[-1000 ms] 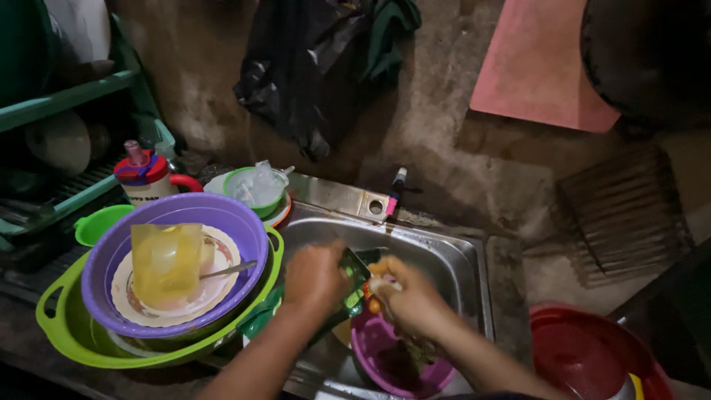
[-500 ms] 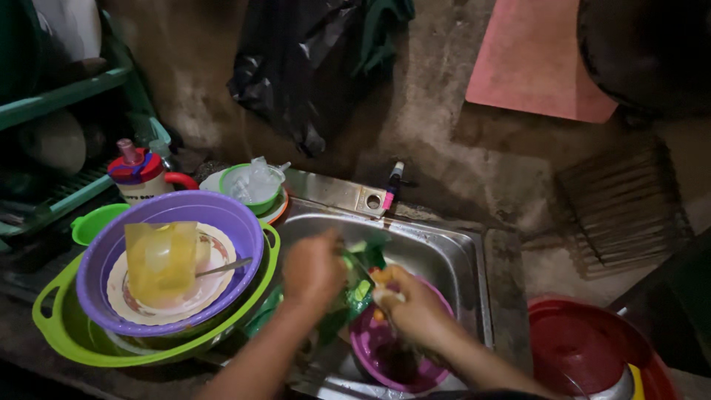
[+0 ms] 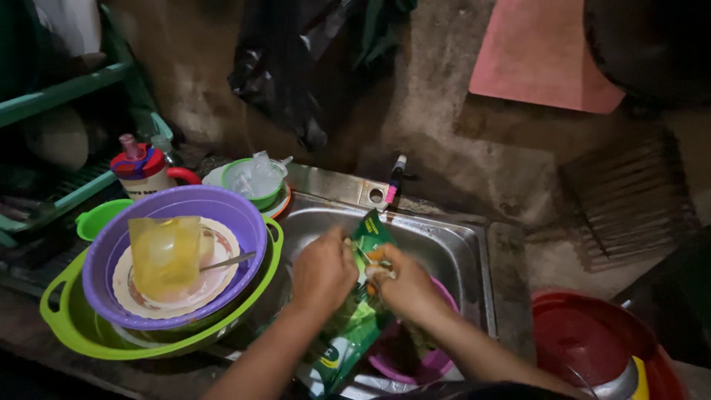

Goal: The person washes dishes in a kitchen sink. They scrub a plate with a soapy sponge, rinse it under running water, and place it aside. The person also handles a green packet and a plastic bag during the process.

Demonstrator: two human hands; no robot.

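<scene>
Both hands over the steel sink (image 3: 474, 252), centre-near. Left hand (image 3: 322, 270) & right hand (image 3: 404, 285) just beside each other, both on a green plastic packet (image 3: 372, 233). The packet's top sticks up between the hands; more green packet material hangs below them, down toward the near edge. Left fingers curled in, pressed on the packet from the left side. Right fingers pinch the packet w/ something small & orange at the tips; can't tell what it is.

Under the right forearm, in the sink: pink bowl (image 3: 437, 363), mostly hidden.

Left of the sink: big lime-green basin (image 3: 74, 326) w/ a purple bowl (image 3: 244, 222) nested in it. Inside the purple bowl: a patterned plate, a yellow pitcher (image 3: 167, 252) standing on it, and a thin metal utensil handle (image 3: 226, 261) sticking out to the right.

Far-left: red-lidded cup (image 3: 144, 170), small green cup (image 3: 96, 218), green bowl w/ clear plastic in it (image 3: 255, 178). Green rack (image 3: 59, 92) at far-left edge.

Far rim of the sink: a pink & white pen-like thing (image 3: 395, 178) standing up. Black plastic bag (image 3: 296, 67) hangs on the wall behind. Red basin (image 3: 585, 341) near-right.
</scene>
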